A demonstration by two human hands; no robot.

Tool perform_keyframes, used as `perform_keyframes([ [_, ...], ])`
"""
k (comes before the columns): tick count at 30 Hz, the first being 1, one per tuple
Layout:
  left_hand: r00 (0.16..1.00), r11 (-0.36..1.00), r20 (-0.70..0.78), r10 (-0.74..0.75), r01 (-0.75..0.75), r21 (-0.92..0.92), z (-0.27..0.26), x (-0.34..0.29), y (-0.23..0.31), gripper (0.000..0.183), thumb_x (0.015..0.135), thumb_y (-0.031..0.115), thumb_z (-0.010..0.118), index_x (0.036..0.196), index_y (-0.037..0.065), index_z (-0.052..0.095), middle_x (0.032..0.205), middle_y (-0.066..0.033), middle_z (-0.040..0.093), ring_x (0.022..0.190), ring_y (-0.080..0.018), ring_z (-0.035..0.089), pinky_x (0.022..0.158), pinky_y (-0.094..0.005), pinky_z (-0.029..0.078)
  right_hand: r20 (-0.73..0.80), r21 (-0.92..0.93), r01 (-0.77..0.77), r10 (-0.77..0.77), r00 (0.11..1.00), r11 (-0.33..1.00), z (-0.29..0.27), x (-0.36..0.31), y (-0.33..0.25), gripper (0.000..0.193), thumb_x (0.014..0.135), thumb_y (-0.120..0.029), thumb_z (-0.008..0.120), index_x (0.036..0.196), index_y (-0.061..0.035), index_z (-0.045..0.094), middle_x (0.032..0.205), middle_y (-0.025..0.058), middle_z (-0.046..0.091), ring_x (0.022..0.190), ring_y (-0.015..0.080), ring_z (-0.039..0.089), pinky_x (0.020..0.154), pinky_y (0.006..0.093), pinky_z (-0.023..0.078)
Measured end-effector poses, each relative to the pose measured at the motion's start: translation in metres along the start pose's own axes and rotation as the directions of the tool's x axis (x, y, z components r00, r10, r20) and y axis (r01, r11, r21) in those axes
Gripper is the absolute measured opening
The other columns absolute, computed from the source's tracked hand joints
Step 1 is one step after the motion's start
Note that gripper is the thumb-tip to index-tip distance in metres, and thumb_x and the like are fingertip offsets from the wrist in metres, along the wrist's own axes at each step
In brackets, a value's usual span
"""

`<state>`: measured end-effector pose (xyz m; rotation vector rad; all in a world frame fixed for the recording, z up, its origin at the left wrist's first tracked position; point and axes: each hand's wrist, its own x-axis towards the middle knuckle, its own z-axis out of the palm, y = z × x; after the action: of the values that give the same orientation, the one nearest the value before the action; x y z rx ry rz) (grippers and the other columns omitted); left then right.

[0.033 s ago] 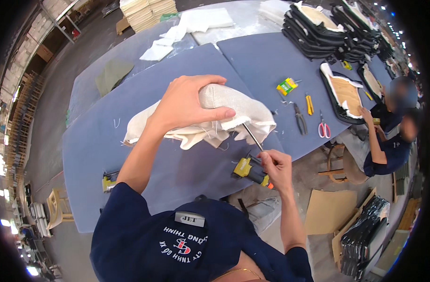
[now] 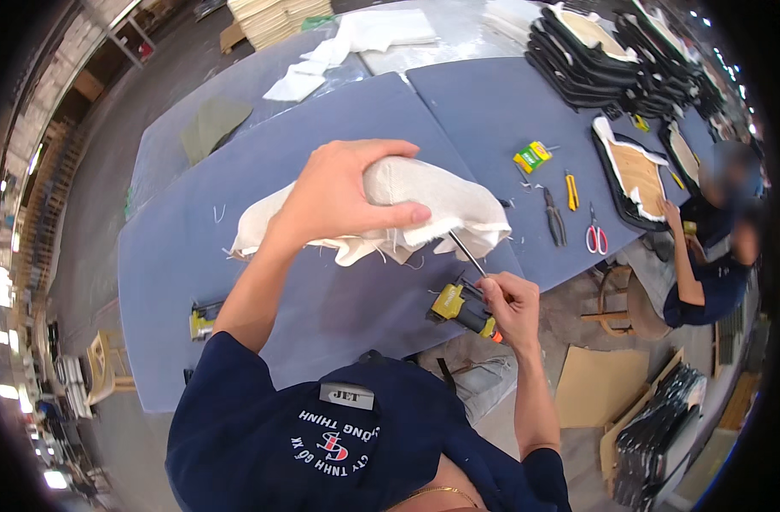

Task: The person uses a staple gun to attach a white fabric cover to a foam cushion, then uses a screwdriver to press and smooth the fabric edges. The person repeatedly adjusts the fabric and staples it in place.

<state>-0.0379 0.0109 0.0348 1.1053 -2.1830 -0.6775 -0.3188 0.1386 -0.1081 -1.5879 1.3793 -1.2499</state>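
Note:
My left hand clasps a cream fabric-covered pad, fingers over its far side and thumb on the near side. The pad is held at a tilt above the blue-grey table, with frayed, loose cloth edges hanging toward me. In my right hand is a tool with a thin metal shaft; the fist hides its handle. Its tip meets the pad's loose cloth edge and is hidden there. Just beside that hand, a yellow-and-black nail gun lies at the table's near edge.
On the blue-grey table lie pliers, a yellow cutter, red-handled scissors, a small green-yellow box and another staple gun. Black padded panels are stacked at far right. Two people work at right.
The whole view has shifted slightly, so things appear a little further right. Both hands keep their holds on the pad and the thin-shafted tool.

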Motion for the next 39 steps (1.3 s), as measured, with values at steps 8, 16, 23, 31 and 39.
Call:
perform_keyframes([
  [8, 0.977, 0.982, -0.185, 0.108, -0.076, 0.17, 0.003, -0.042, -0.006, 0.077, 0.07, 0.053, 0.086, 0.123, -0.001, 0.071, 0.119, -0.0208, 0.074, 0.112, -0.0378, 0.07, 0.101, -0.044, 0.052, 0.095, -0.09, -0.004, 0.012, 0.995, 0.996, 0.012, -0.017, -0.023, 0.031, 0.101, -0.024, 0.068, 0.088, 0.003, 0.075, 0.067, 0.0029, 0.062, 0.057, 0.0079, 0.053, 0.053, 0.0257, 0.038],
  [16, 0.978, 0.989, -0.181, 0.101, -0.079, 0.125, 0.017, -0.056, -0.003, 0.065, 0.069, 0.033, 0.083, 0.123, 0.001, 0.07, 0.117, -0.0191, 0.074, 0.113, -0.0374, 0.071, 0.101, -0.0468, 0.053, 0.186, 0.098, -0.183, 0.163, 0.969, 0.978, 0.028, -0.045, -0.02, 0.029, 0.102, -0.022, 0.069, 0.09, 0.0035, 0.076, 0.071, 0.0071, 0.067, 0.059, 0.0125, 0.059, 0.055, 0.0276, 0.043],
  [23, 0.975, 0.983, -0.174, 0.137, -0.113, 0.145, 0.025, -0.061, 0.001, 0.059, 0.067, 0.028, 0.081, 0.118, 0.001, 0.072, 0.116, -0.0176, 0.075, 0.109, -0.0366, 0.072, 0.096, -0.0431, 0.055, 0.192, 0.024, -0.127, 0.12, 0.974, 0.992, 0.014, -0.053, -0.019, 0.026, 0.1, -0.02, 0.07, 0.092, 0.003, 0.077, 0.068, 0.0072, 0.065, 0.057, 0.0142, 0.059, 0.055, 0.0295, 0.044],
  [31, 0.982, 0.993, -0.152, 0.108, -0.098, 0.072, 0.009, -0.059, -0.012, 0.053, 0.07, 0.027, 0.076, 0.116, 0.003, 0.073, 0.119, -0.0174, 0.075, 0.107, -0.0346, 0.073, 0.095, -0.0411, 0.055, 0.217, 0.13, -0.098, 0.068, 0.974, 0.987, 0.035, -0.043, 0.003, 0.026, 0.101, -0.022, 0.07, 0.096, 0.002, 0.078, 0.069, 0.006, 0.063, 0.059, 0.0131, 0.057, 0.055, 0.0281, 0.041],
  [39, 0.96, 0.989, -0.235, 0.149, -0.149, 0.017, 0.004, -0.053, -0.021, 0.044, 0.07, 0.028, 0.08, 0.106, 0.004, 0.074, 0.108, -0.0154, 0.077, 0.097, -0.0335, 0.075, 0.086, -0.0395, 0.058, 0.079, 0.073, -0.135, 0.129, 0.989, 0.988, 0.056, -0.04, -0.008, 0.022, 0.099, -0.02, 0.073, 0.098, 0.001, 0.079, 0.072, 0.0055, 0.065, 0.062, 0.0126, 0.057, 0.056, 0.0284, 0.041],
])
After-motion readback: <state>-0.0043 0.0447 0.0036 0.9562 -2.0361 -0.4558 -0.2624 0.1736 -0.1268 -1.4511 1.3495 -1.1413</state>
